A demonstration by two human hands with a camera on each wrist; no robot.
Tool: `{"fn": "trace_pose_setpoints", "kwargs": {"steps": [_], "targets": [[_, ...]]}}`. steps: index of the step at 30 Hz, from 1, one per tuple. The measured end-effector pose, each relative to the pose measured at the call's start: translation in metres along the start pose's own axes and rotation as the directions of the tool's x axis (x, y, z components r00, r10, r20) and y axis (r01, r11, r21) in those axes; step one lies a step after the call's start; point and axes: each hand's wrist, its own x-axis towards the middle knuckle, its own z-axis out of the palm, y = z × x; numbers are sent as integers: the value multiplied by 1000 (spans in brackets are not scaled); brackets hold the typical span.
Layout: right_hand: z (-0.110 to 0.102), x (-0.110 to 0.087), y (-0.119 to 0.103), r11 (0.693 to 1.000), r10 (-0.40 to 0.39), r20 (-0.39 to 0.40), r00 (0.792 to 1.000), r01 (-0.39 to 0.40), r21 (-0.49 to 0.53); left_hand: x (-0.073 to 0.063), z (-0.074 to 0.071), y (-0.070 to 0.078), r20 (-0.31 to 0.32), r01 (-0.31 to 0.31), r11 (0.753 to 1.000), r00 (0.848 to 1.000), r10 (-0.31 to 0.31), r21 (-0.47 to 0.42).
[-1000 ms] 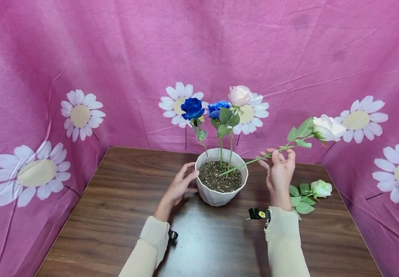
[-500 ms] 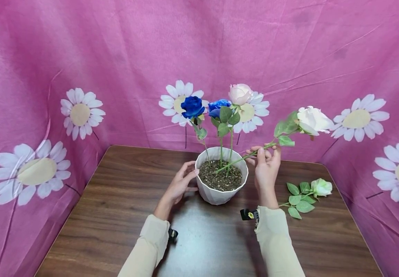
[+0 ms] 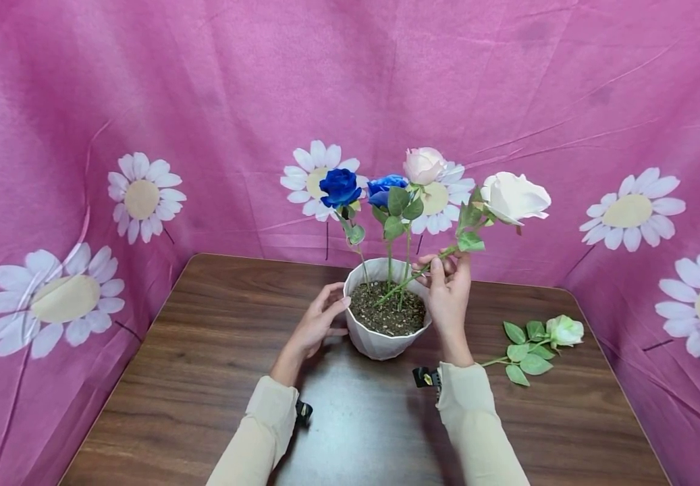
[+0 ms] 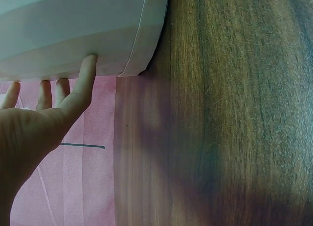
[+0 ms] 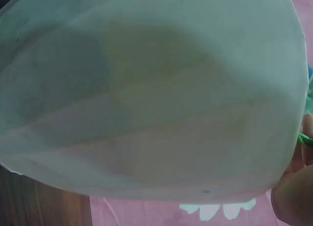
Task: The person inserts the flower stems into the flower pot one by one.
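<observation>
My right hand (image 3: pixel 450 297) pinches the green stem of a white rose (image 3: pixel 515 197), its bloom leaning up and to the right. The stem slants down to the dark soil (image 3: pixel 393 324) in a white faceted flower pot (image 3: pixel 380 344). My left hand (image 3: pixel 312 329) rests its fingertips against the pot's left outer side; the left wrist view has the thumb and spread fingers (image 4: pixel 88 72) touching the wall. Two blue roses (image 3: pixel 340 188) and a pale pink rose (image 3: pixel 424 165) stand in the soil. In the right wrist view the pot (image 5: pixel 156 118) hides most of the hand.
A greenish-white rose (image 3: pixel 565 331) with several leaves lies on the brown wooden table (image 3: pixel 204 378), right of the right arm. Pink cloth (image 3: pixel 234 81) printed with large daisies hangs behind the table and along both sides.
My right hand has moved left toward the pot with the white rose, whose stem now stands steeper, its lower end over the soil. My left hand stays at the pot.
</observation>
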Motion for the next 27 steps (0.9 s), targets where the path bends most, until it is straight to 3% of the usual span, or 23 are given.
{"fn": "trace_pose_setpoints", "kwargs": {"steps": [12, 16, 27], "targets": [[12, -2, 7, 988, -14, 55, 998, 22, -155, 0, -1, -1, 2, -2, 1000, 1000, 2, 5], [16, -6, 11, 969, -46, 106, 993, 70, -238, 1, -1, -1, 7, 1, 1000, 1000, -1, 5], [28, -7, 17, 918, -157, 225, 962, 226, -326, 0, 0, 0, 2, -2, 1000, 1000, 2, -2]]}}
